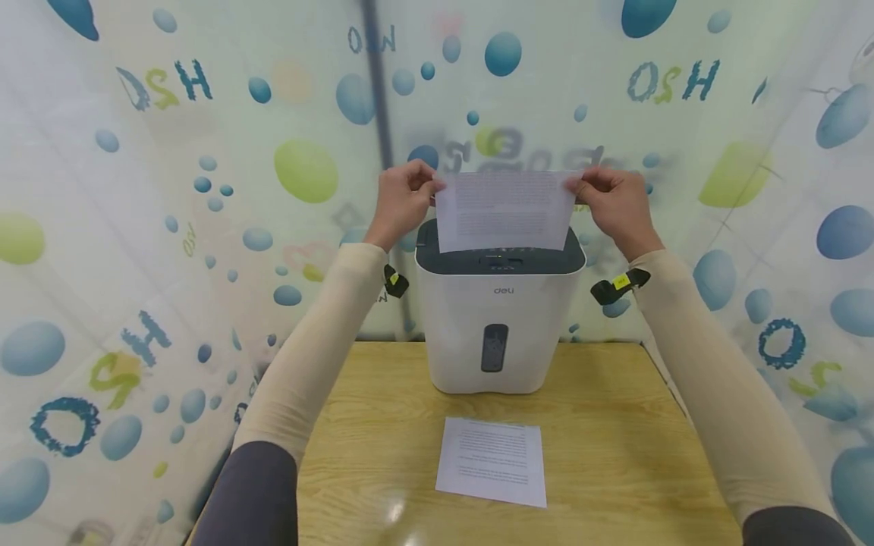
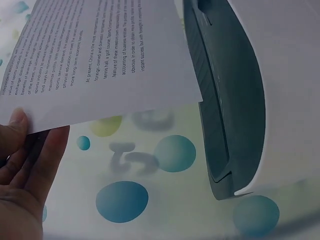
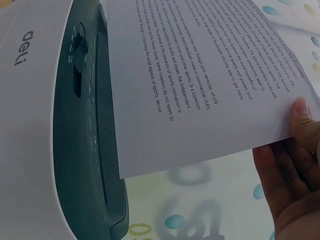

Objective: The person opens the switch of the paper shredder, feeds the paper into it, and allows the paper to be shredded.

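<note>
Table [image 1: 614, 432], apparently wooden; hands [image 1: 403, 199] [image 1: 616, 205] pinch paper [image 1: 505, 212].

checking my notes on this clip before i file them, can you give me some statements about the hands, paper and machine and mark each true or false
1. The left hand and right hand hold the same sheet of paper. True.
2. The held sheet of paper is blank. False: it bears lines of print.
3. The white deli machine stands upright on the wooden table. True.
4. A second sheet lies on top of the machine. False: the second sheet lies on the table in front of it.
5. The machine's top is darker than its body. True.
</note>
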`<act>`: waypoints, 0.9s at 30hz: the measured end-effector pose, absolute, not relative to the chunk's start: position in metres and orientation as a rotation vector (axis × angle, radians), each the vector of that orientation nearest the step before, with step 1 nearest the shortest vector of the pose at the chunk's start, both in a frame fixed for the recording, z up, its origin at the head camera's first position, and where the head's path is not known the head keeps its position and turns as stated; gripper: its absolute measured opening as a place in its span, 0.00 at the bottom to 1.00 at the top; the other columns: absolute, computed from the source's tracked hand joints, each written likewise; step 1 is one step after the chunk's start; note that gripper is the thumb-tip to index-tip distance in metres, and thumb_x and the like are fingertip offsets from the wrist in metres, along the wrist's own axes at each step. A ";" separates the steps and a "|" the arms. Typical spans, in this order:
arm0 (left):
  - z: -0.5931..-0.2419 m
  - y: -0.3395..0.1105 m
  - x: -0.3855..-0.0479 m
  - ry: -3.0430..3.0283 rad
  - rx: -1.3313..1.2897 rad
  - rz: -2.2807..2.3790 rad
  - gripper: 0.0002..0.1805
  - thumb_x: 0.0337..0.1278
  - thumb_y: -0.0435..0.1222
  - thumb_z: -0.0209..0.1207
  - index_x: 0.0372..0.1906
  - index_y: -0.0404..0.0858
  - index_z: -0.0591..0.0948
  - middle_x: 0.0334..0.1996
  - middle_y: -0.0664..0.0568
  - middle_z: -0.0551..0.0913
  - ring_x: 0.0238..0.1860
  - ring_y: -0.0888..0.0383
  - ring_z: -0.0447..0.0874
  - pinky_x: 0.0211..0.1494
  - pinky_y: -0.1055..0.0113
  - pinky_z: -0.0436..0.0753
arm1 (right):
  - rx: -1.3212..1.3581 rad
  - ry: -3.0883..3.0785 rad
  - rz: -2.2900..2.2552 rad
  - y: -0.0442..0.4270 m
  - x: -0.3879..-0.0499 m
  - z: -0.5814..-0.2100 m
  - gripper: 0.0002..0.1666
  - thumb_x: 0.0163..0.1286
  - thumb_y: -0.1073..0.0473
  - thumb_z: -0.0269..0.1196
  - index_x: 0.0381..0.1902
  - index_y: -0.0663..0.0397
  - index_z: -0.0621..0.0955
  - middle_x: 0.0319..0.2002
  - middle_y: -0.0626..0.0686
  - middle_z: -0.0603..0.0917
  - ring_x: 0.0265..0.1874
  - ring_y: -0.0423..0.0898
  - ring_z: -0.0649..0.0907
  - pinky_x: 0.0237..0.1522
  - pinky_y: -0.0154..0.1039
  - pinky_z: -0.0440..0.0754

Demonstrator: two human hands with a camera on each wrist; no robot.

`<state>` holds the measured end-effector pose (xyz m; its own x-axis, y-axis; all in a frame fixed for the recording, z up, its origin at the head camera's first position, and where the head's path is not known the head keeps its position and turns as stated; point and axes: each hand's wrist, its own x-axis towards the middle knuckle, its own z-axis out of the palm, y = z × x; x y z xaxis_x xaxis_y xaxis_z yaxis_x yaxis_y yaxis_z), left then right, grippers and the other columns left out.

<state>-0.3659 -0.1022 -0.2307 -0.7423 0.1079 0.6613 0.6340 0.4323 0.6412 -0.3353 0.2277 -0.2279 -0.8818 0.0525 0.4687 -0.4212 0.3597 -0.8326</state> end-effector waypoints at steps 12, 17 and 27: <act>-0.226 -0.096 -0.388 -2.222 -0.548 -1.194 0.07 0.73 0.31 0.58 0.38 0.34 0.83 0.39 0.44 0.91 0.33 0.56 0.87 0.41 0.68 0.85 | 0.324 -2.147 1.651 0.227 -0.369 -0.225 0.04 0.68 0.56 0.71 0.36 0.49 0.89 0.31 0.37 0.86 0.32 0.35 0.86 0.41 0.27 0.84; -0.226 -0.096 -0.398 -2.227 -0.553 -1.210 0.07 0.73 0.30 0.57 0.37 0.33 0.83 0.40 0.43 0.90 0.35 0.56 0.88 0.42 0.68 0.86 | 0.319 -2.160 1.634 0.226 -0.380 -0.229 0.02 0.69 0.57 0.70 0.36 0.47 0.90 0.33 0.37 0.87 0.33 0.35 0.85 0.43 0.28 0.83; -0.233 -0.092 -0.413 -2.300 -0.546 -1.214 0.08 0.74 0.29 0.54 0.40 0.34 0.83 0.43 0.44 0.89 0.39 0.56 0.87 0.41 0.68 0.83 | 0.277 -2.163 1.669 0.229 -0.398 -0.245 0.05 0.68 0.55 0.71 0.31 0.41 0.89 0.30 0.37 0.86 0.32 0.35 0.87 0.42 0.27 0.84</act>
